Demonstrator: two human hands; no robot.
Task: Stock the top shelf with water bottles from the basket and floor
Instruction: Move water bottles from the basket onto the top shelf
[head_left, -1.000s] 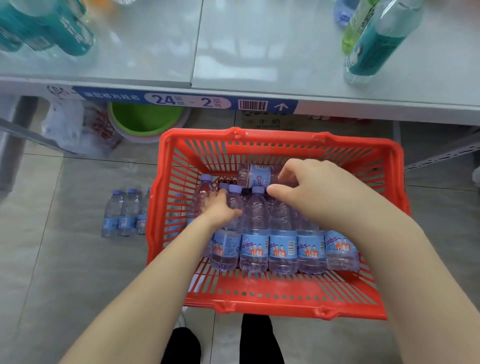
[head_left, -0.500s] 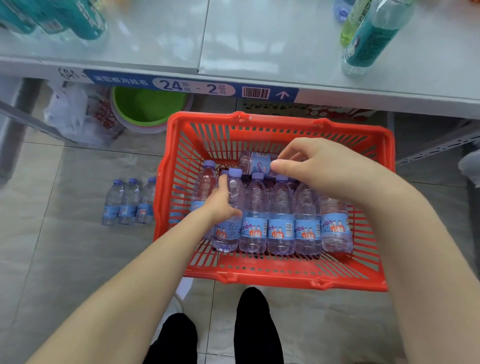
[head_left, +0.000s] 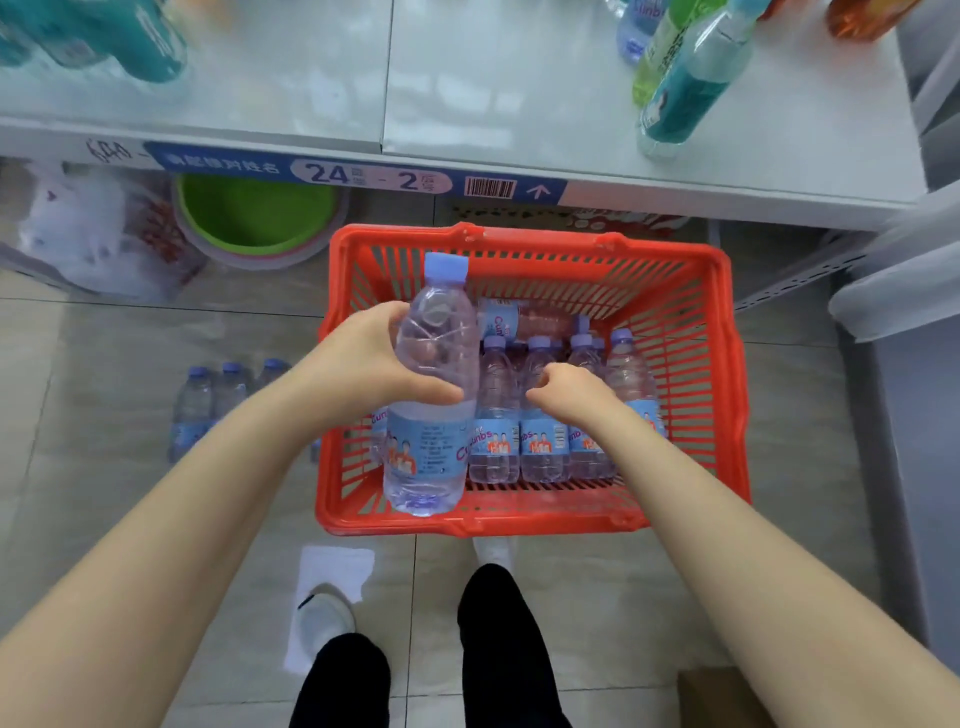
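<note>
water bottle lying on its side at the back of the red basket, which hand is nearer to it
Right. The right hand rests on the standing bottles just in front of the lying clear plastic water bottle. The left hand is off to its left, gripping a lifted bottle.

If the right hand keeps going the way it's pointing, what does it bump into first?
Probably the upright water bottles in the red basket. The right hand reaches down among their necks; contact is unclear.
</note>
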